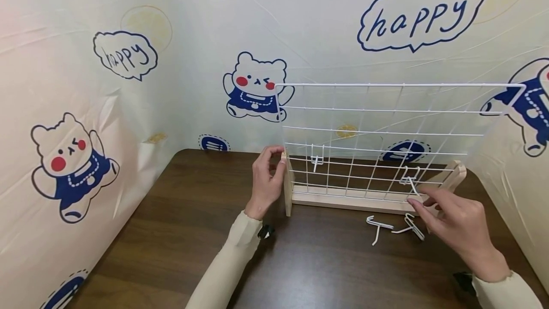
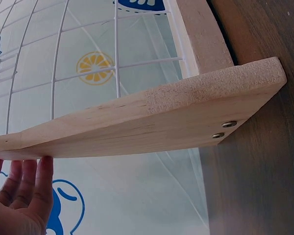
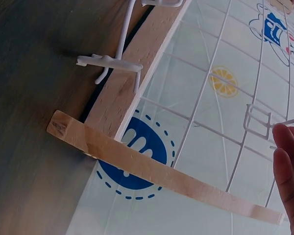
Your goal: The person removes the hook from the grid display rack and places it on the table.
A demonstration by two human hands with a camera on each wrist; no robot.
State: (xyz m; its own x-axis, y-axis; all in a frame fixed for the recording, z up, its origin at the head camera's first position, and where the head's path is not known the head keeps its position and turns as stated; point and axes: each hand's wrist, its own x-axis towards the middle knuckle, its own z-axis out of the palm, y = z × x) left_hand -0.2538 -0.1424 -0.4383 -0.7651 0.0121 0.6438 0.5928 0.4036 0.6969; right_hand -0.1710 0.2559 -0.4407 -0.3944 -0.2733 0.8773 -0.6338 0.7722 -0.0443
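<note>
A white wire grid panel [image 1: 377, 132] stands upright in a light wooden base with two wooden side pieces. My left hand [image 1: 267, 182] holds the upper part of the left wooden side piece [image 2: 137, 127]; in the left wrist view its fingertips lie against the outer face. White wire hooks hang on the grid: a left hook [image 1: 316, 160] and a right hook [image 1: 408, 176]. My right hand [image 1: 461, 225] pinches the projecting arm of the right hook [image 3: 258, 120] between thumb and index finger. The tip of that arm is hidden by the fingers.
Two loose white hooks, one T-shaped [image 1: 378, 227] and one on its side [image 1: 412, 227], lie on the dark wood table [image 1: 326, 261] in front of the base. A patterned sheet [image 1: 201, 89] surrounds the table at the back and sides.
</note>
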